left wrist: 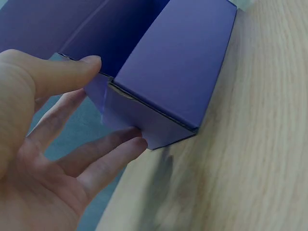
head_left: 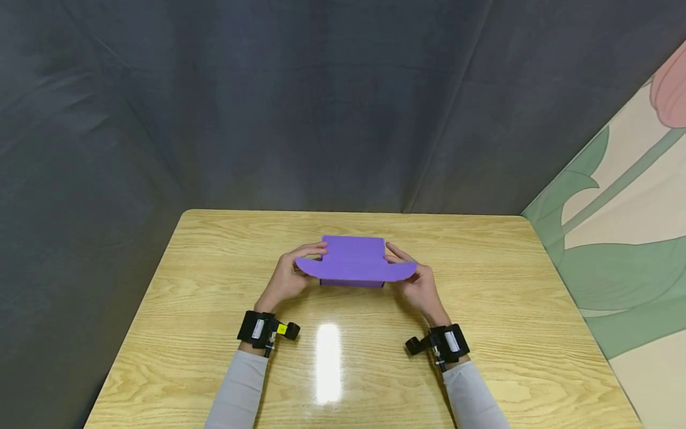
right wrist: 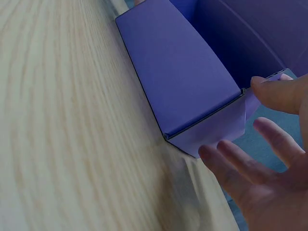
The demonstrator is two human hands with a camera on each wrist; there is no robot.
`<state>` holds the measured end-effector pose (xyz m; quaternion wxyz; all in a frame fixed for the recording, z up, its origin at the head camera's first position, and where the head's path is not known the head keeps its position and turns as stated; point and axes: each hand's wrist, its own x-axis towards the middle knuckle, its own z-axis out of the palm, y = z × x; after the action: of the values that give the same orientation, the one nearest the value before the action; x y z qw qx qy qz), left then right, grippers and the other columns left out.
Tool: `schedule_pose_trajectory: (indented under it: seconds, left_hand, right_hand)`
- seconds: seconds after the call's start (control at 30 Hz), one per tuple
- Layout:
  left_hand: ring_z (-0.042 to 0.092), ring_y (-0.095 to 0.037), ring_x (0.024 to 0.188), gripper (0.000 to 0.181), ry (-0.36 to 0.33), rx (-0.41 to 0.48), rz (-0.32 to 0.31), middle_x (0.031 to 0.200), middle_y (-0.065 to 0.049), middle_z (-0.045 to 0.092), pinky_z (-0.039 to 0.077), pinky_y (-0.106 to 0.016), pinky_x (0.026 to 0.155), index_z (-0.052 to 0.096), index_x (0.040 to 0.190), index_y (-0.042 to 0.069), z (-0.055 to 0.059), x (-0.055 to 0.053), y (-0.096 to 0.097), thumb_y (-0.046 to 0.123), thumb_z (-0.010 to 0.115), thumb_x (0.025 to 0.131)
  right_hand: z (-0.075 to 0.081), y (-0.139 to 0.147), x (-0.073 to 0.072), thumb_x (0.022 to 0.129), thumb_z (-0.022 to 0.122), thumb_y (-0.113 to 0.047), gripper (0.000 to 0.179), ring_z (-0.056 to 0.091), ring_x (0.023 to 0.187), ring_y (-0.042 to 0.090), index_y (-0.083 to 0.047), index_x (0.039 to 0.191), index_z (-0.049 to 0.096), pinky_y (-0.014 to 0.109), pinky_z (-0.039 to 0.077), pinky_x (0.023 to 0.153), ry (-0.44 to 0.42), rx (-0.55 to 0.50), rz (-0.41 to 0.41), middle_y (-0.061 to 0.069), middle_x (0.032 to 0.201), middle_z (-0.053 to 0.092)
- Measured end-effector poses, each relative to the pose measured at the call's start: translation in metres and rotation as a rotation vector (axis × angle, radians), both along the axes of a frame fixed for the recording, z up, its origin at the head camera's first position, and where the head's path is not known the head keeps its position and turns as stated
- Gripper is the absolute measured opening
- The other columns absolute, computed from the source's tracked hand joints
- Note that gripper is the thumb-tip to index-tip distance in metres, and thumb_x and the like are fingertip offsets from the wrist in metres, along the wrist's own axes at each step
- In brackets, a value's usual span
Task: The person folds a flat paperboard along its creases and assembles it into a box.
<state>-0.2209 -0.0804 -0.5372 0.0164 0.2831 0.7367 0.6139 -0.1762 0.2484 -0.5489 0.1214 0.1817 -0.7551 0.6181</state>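
A purple cardboard box (head_left: 352,250) sits near the far middle of the table, its lid raised and a wide flap with rounded ends spreading to both sides. My left hand (head_left: 285,279) holds the box's left end. In the left wrist view its thumb (left wrist: 72,74) lies over the top edge while fingertips touch the outer end wall (left wrist: 144,118). At the opposite end is my right hand (head_left: 422,287). The right wrist view has that thumb (right wrist: 276,94) at the rim and fingertips against the end wall (right wrist: 211,132). Part of the dark interior (left wrist: 125,38) shows; its bottom is hidden.
The box rests on a light wood-grain table (head_left: 214,250) with a bright reflection in front. A dark curtain (head_left: 300,107) hangs behind, and a floral panel (head_left: 616,250) stands to the right. Each wrist wears a black camera mount (head_left: 450,342).
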Motion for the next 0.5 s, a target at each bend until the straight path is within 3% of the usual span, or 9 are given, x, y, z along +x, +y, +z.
schedule_pose_trajectory:
  seconds: [0.2,0.3,0.43,0.5]
  left_hand:
    - [0.050,-0.040,0.148,0.069,-0.009,-0.007,-0.025,0.159,-0.016,0.055,0.058,-0.023,0.057,0.070,0.137,0.001,-0.002,0.000,0.000,-0.033,0.068,0.077]
    - [0.050,-0.039,0.149,0.069,-0.049,-0.019,-0.039,0.161,-0.012,0.054,0.065,-0.027,0.077,0.067,0.142,0.004,0.002,0.001,0.000,-0.028,0.071,0.082]
    - [0.063,-0.036,0.135,0.064,-0.111,-0.022,-0.031,0.160,-0.004,0.056,0.062,-0.034,0.098,0.064,0.147,0.013,0.010,0.003,-0.001,-0.012,0.078,0.090]
    - [0.069,-0.034,0.125,0.062,-0.132,-0.027,-0.022,0.158,-0.002,0.057,0.063,-0.035,0.098,0.063,0.149,0.017,0.013,0.004,-0.001,-0.004,0.079,0.093]
  right_hand:
    - [0.000,0.000,-0.001,0.087,0.059,0.031,0.050,0.063,0.137,0.029,0.008,0.129,0.072,0.020,0.049,0.111,-0.014,0.026,-0.011,0.027,0.149,0.060]
    - [0.003,0.001,0.001,0.089,0.061,0.029,0.051,0.063,0.137,0.022,0.006,0.133,0.071,0.021,0.050,0.112,-0.030,0.003,-0.016,0.026,0.150,0.060]
    - [0.010,0.001,0.004,0.094,0.064,0.020,0.045,0.066,0.134,0.016,0.007,0.137,0.067,0.028,0.058,0.103,-0.071,-0.078,-0.014,0.025,0.151,0.059]
    - [0.014,0.001,0.006,0.099,0.066,0.012,0.039,0.067,0.130,0.013,0.008,0.137,0.067,0.030,0.061,0.097,-0.093,-0.106,-0.012,0.025,0.151,0.059]
